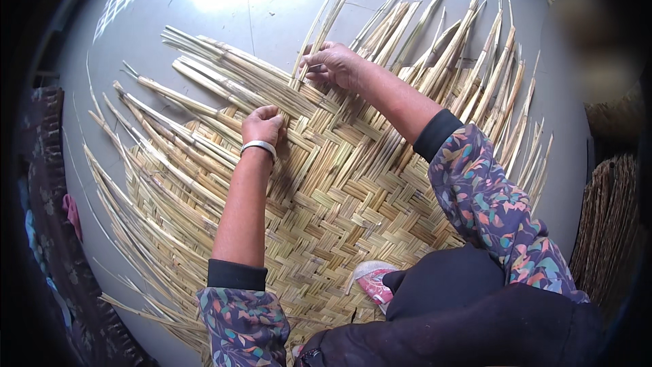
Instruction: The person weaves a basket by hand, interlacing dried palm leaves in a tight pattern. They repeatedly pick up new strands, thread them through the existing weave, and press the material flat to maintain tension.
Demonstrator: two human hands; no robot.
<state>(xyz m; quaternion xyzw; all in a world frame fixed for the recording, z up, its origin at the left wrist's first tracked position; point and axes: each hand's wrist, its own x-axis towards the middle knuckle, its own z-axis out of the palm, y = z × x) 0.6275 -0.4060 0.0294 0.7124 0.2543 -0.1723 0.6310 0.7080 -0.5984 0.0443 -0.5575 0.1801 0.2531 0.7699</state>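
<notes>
A large mat (367,211) of flat tan reed strips lies on the floor, woven in a twill pattern. My right hand (331,66) is at its far edge, closed round a few reed strips (334,13) that stand up, bent back from the weave. My left hand (263,126), with a pale band on the wrist, rests nearer and to the left, knuckles up and fingers curled down against the mat. What its fingertips grip is hidden. Between the hands runs a bundle of unwoven strips (238,64), pointing to the far left.
Loose strip ends (468,34) fan out along the far and right edges, and more (129,211) along the left. My shoe (373,282) is on the mat. Dark patterned cloth (51,163) lies at the left; a bundle of brown stalks (606,217) stands at the right.
</notes>
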